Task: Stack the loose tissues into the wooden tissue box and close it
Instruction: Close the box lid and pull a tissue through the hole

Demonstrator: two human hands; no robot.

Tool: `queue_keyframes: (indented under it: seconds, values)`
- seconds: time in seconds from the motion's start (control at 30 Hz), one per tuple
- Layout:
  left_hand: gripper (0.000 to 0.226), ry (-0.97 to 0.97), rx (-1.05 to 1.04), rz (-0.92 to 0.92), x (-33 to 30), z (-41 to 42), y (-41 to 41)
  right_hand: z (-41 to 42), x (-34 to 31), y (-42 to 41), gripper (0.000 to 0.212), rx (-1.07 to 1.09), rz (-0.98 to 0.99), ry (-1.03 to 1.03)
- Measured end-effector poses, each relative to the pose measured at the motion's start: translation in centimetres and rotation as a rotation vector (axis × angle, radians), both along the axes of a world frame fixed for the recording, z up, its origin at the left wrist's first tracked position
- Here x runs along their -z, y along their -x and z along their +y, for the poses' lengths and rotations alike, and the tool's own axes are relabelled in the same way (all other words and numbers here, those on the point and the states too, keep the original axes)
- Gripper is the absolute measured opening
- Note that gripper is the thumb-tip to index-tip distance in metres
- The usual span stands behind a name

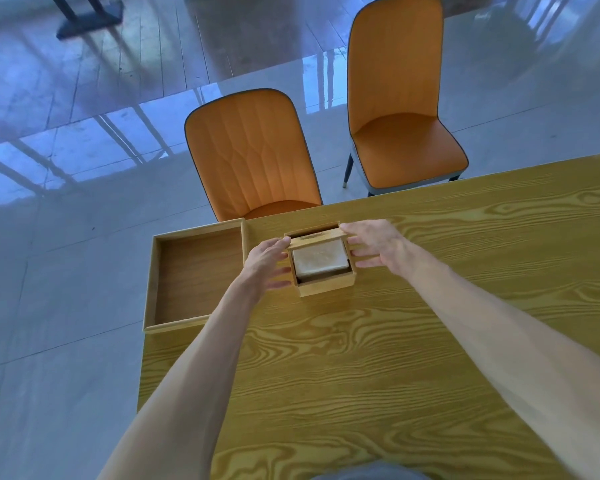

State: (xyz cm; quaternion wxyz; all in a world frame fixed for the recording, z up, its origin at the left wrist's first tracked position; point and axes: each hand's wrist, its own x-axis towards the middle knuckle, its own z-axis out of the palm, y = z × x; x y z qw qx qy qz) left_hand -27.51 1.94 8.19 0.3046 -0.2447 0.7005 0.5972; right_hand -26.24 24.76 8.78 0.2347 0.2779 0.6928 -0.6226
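Note:
The wooden tissue box (pixel 326 287) stands on the table near its far left corner. A stack of white tissues (pixel 319 260) fills the inside. The slotted wooden lid (pixel 315 240) sits over the far part of the box, so most of the top is uncovered. My left hand (pixel 265 263) rests against the box's left side with the thumb at the lid's left end. On the opposite side, my right hand (pixel 373 245) has its thumb and fingertips on the lid's right end, the other fingers spread.
A shallow wooden tray (pixel 153 289) lies at the table's left edge, just left of my left hand. Two orange chairs (pixel 250 154) (pixel 402 98) stand beyond the table's far edge. The wood-grain table (pixel 395 358) stretches toward me and to the right.

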Motion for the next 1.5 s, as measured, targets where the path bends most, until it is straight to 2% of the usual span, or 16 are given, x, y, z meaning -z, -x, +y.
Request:
queue_keyframes:
  seconds: [0.13,0.5,1.03,1.3,1.37,1.5]
  values:
    - [0.051,0.036,0.031,0.021,0.4,0.0,-1.2,-0.1,0.2,-1.0,0.028,-0.028,0.013,-0.018]
    - [0.051,0.076,0.053,0.061,1.5,0.1,-2.7,0.0,1.8,-2.7,0.041,-0.054,0.067,-0.080]
    - [0.049,0.156,0.101,0.150,3.2,0.3,-2.9,-0.3,3.8,-3.2,0.049,-0.120,0.127,-0.209]
    - [0.049,0.211,0.116,0.195,3.9,0.5,-2.7,-0.1,4.6,-3.0,0.053,-0.235,0.180,-0.399]
    - [0.050,0.206,0.120,0.192,4.0,0.4,-2.6,0.0,4.3,-2.8,0.055,-0.301,0.218,-0.499]
    - [0.057,0.189,0.104,0.165,4.2,0.7,-2.5,-0.8,3.0,-1.6,0.035,-0.420,0.562,-0.853]
